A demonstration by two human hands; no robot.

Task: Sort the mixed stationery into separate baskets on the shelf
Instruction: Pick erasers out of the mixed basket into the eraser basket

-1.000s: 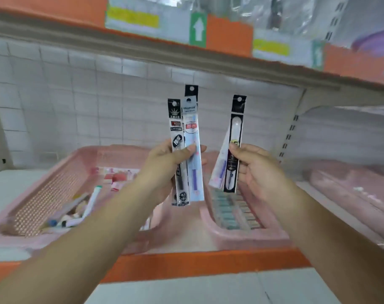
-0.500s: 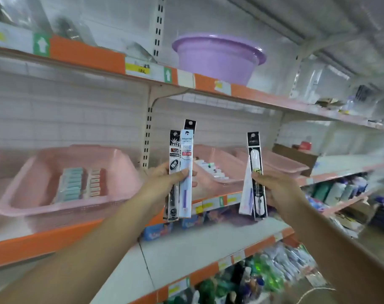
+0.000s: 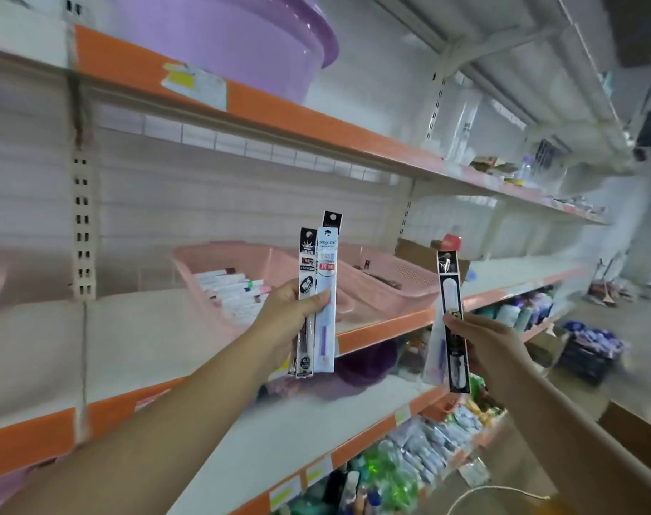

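My left hand grips two long pen refill packs upright, one black and one pale blue, thumb across their fronts. My right hand pinches another pair of refill packs, a black one in front and a pale one behind it. Behind my left hand, a pink basket on the middle shelf holds several markers. A second pink basket sits to its right with a few dark items inside.
An orange-edged shelf carries the baskets. A purple basin sits on the shelf above. A brown cardboard box stands behind the right basket. Lower shelves hold packaged goods. A dark crate lies on the floor at right.
My view has swung right along the shelving. The basket with erasers has left the frame, and the marker basket now sits behind my left hand. Both hands still hold their packs.
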